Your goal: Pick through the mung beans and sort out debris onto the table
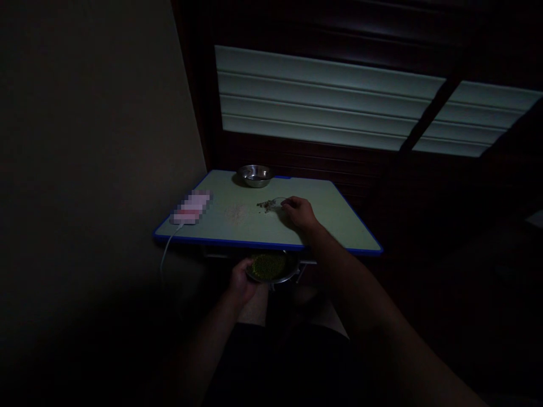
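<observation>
Below the table's front edge, my left hand (pixel 243 281) grips the left rim of a metal bowl (pixel 276 280). Small green grains that look like mung beans (pixel 268 265) fill it. My right hand (pixel 300 211) is over the tabletop, its fingers drawn together at a faint, clear-looking thing with a thin pale edge (pixel 279 199), too dim to name. Just left of those fingers lies a small heap of dark bits (pixel 266 206). Further left, a patch of pale grains (pixel 236 213) is spread on the table.
The pale table (pixel 339 226) has a blue rim. A second metal bowl (pixel 255 176) stands at its back edge. At the left lies a blurred-out pink device (pixel 192 207) with a white cable (pixel 166 249) hanging off the edge. A wall and dark slatted panelling stand close behind.
</observation>
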Motion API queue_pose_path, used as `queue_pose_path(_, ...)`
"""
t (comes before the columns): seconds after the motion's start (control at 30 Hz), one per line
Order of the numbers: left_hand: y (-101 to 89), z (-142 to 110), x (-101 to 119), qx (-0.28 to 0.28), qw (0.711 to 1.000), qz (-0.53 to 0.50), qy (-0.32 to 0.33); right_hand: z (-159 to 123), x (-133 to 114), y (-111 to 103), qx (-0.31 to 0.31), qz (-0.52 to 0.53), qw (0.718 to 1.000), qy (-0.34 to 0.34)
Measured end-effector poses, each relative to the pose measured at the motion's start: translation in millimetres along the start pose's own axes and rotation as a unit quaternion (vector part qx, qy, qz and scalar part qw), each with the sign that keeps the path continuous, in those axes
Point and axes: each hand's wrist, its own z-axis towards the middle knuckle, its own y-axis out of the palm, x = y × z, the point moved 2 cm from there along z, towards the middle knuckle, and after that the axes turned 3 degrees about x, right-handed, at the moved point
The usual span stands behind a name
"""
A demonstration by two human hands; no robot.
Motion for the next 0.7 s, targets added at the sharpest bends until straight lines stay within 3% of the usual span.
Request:
queue_pose_path(0.27,20.0,-8,-11,0.016,0.999,-0.027,0.007,1,1,2,-0.016,-0.016,1.000,-0.008)
queue_pose_path(0.7,15.9,-4,-9,0.017,0.999,-0.037,-0.002,-1,-2,1,-0.028,0.008,0.999,0.014)
